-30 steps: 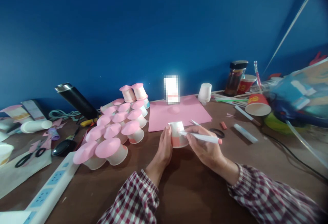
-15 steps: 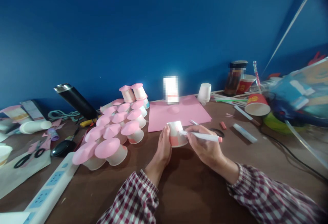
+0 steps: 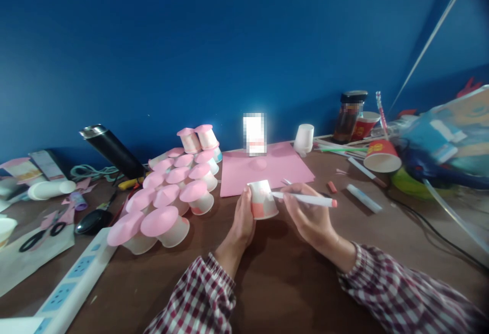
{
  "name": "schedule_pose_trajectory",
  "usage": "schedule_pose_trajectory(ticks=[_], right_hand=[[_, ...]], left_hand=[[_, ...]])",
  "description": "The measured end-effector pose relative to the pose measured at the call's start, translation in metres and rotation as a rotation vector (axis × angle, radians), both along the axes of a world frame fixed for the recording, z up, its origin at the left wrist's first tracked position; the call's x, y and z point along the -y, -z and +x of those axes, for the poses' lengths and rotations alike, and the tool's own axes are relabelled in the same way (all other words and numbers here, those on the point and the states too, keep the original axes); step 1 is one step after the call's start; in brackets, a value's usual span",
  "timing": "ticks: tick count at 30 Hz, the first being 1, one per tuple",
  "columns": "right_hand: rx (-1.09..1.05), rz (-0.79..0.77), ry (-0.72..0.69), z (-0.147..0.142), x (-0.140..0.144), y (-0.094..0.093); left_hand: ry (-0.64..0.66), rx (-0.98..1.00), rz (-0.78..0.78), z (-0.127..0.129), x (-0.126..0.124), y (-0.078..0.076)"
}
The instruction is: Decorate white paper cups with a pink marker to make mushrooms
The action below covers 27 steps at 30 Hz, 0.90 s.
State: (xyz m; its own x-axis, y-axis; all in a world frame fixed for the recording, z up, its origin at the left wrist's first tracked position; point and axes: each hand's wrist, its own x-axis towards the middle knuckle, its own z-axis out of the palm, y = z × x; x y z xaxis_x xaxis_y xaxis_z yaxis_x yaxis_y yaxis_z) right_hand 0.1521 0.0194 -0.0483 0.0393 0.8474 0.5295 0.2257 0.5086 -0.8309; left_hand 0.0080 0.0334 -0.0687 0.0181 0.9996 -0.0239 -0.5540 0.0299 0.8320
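My left hand [image 3: 244, 219] grips a small upturned white paper cup [image 3: 262, 199] whose lower half is coloured pink. In my right hand [image 3: 307, 211] is a white marker [image 3: 305, 199] with a pink end cap, its tip resting against the cup's side. Both hands hover just above the brown table [image 3: 282, 278], in front of a pink paper sheet [image 3: 267, 168]. Left of them stands a cluster of several upturned cups with pink round tops [image 3: 171, 196].
A white power strip [image 3: 72, 288], scissors [image 3: 36, 234], a black flask [image 3: 112, 148] and scraps lie at the left. A white cup [image 3: 304, 139], a red cup on its side [image 3: 382, 157], a jar [image 3: 349, 115], sticks, a marker cap [image 3: 331, 187] and cables sit at the right.
The cup has turned slightly in my left hand and both hands have lifted a little. My right hand has tilted the marker so its capped end points further right.
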Motion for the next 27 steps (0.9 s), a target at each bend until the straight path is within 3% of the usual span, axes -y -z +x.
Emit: schedule_pose_trajectory(ticks=[5, 10, 16, 19, 24, 27], right_hand=[[-0.114, 0.009, 0.055, -0.002, -0.005, 0.001], [0.001, 0.059, 0.108, -0.003, -0.006, 0.004], [0.105, 0.086, 0.034, -0.002, -0.009, 0.006], [0.214, 0.093, 0.001, -0.001, -0.013, 0.011], [0.528, 0.084, 0.045, 0.000, -0.015, 0.015], [0.609, 0.075, 0.064, 0.001, -0.016, 0.017]], left_hand=[[0.066, 0.150, -0.134, -0.004, 0.002, -0.010], [0.173, 0.272, -0.237, -0.013, 0.000, -0.018], [0.191, 0.383, -0.252, -0.018, -0.001, -0.020], [0.213, 0.425, -0.240, -0.020, 0.001, -0.021], [0.122, 0.404, -0.219, -0.020, 0.001, -0.022], [0.120, 0.419, -0.239, -0.021, 0.000, -0.024]])
